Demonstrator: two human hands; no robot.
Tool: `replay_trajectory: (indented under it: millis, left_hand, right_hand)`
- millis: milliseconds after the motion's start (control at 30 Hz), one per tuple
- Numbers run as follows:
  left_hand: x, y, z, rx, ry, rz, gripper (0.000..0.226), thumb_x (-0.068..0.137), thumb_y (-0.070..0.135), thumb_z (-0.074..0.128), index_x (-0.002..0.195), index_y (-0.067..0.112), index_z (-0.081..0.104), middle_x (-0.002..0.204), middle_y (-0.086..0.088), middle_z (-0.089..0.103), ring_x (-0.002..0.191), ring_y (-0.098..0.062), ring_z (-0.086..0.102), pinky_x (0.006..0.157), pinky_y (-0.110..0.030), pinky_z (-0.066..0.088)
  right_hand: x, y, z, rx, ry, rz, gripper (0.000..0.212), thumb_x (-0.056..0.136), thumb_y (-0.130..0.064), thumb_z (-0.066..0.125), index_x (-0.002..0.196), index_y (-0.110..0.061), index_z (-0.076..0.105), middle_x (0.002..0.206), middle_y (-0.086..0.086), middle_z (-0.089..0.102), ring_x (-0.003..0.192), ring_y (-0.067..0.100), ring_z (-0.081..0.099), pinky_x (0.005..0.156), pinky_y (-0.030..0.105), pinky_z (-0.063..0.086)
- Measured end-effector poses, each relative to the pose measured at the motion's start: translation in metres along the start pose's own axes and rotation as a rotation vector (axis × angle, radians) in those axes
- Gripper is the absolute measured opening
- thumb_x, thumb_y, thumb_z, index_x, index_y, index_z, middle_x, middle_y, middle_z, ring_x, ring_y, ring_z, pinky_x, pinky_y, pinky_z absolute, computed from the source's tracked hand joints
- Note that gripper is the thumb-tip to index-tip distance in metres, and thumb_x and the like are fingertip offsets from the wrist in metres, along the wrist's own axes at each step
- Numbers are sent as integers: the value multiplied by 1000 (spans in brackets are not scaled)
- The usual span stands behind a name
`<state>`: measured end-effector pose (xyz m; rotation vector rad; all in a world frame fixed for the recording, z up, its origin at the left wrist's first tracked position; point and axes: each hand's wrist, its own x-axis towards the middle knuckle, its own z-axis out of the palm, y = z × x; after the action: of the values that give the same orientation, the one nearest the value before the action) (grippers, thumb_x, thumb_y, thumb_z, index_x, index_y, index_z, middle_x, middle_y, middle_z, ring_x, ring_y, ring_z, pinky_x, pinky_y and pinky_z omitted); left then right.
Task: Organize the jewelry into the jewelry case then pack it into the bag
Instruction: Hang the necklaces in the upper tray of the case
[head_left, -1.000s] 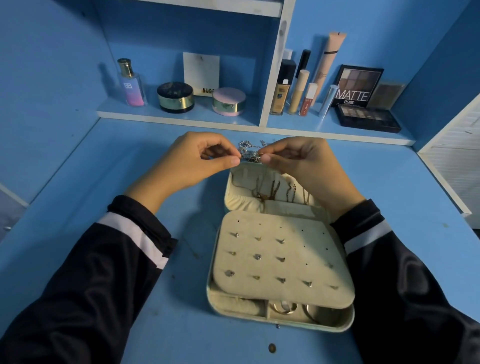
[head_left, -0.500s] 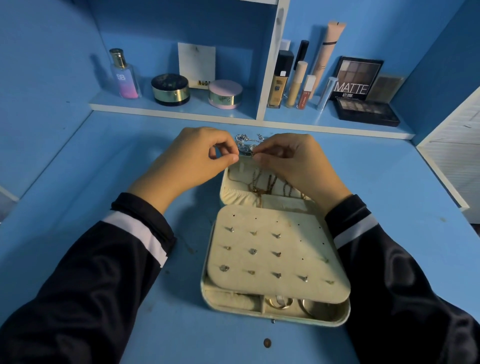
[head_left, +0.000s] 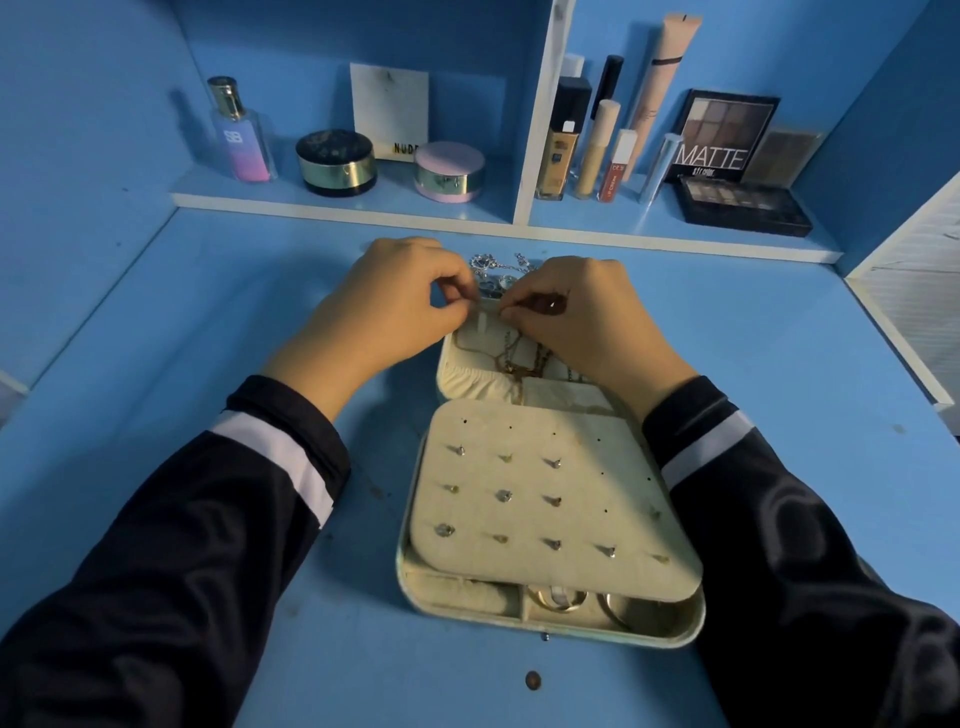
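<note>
At far edge of the open jewelry case (head_left: 467, 616), a silver chain (head_left: 493, 270) is pinched from both sides: left hand (head_left: 395, 312) & right hand (head_left: 587, 317) each grip it w/ thumb and forefinger. Gold necklaces (head_left: 519, 358) lie inside the case lid, below the hands. Earring panel (head_left: 545, 499) w/ studs covers the near half. Cosmetics (head_left: 558, 150) stand on a shelf beyond the case.

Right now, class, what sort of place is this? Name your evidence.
Probably a vanity or dressing table: a perfume bottle and a MATTE eyeshadow palette stand on the shelf, and an open jewelry case lies on the desk.
</note>
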<state>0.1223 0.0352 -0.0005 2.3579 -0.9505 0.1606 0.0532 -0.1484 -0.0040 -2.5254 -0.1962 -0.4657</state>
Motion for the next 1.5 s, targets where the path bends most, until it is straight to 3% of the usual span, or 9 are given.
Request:
replay_trajectory:
  millis: [267,400,500,667,833,967,1133,1333,1500]
  left_hand:
    - [1,2,1,62,-26,-28,10,84,19,72,89,26,78,72,15,48,63,6,47,58,-6,28]
    - [2,5,0,109,-55,-15,12,87,21,70,96,23,78,75,10,47,65,-7,43,65,-24,32]
    - [1,7,0,151,-67,4,15,90,19,67,100,20,77,75,11,41,74,-15,42,68,-26,30]
    - [-1,5,-2,182,-85,29,13,91,19,65,99,20,75,77,12,39,72,-13,41,68,-26,29]
    - [-2,8,-1,199,-79,54,13,91,18,65,100,15,75,92,2,51,81,-19,46,72,-30,35]
    - [-3,8,-6,193,-93,53,10,89,24,69,92,16,75,87,5,49,82,-19,48,72,-29,31]
    - [-9,6,-15,41,-168,52,5,86,21,73,82,24,73,85,5,59,82,-17,56,80,-39,47]
    - [-11,5,-15,-28,-175,68,5,84,22,75,82,26,72,86,5,63,81,-13,56,82,-37,48]
    - [-13,0,-17,-62,-162,82,0,83,28,76,84,28,76,84,10,65,81,-5,56,75,-20,43]
  right_hand:
    - [4,3,6,-124,-33,-94,11,79,-5,70,85,-10,77,84,9,70,80,25,63,75,31,48]
    - [4,3,5,-134,-74,-106,13,80,-3,68,87,-8,77,86,11,69,82,25,61,76,28,44]
    - [5,3,5,-135,-97,-107,13,80,-1,66,87,-7,76,87,11,68,83,25,60,76,24,41]
    - [2,3,2,-79,-122,-84,14,81,-1,67,88,-10,76,88,6,67,80,13,52,75,17,38]
    - [1,3,0,-64,-153,-69,11,82,-3,68,88,-9,74,84,-2,61,77,11,50,71,9,36]
    - [-1,1,-4,-47,-182,-45,8,84,-7,69,88,-11,74,81,-7,58,71,5,48,68,5,35]
    - [-4,-3,-11,47,-229,9,6,86,-11,70,89,-15,74,77,-14,61,70,-5,53,68,6,40]
    - [-7,-4,-18,131,-271,44,9,84,-16,74,91,-20,76,84,-6,70,71,2,59,70,13,45]
    - [-9,-1,-26,172,-310,95,12,83,-14,76,94,-19,77,84,-11,72,72,-4,63,70,7,45]
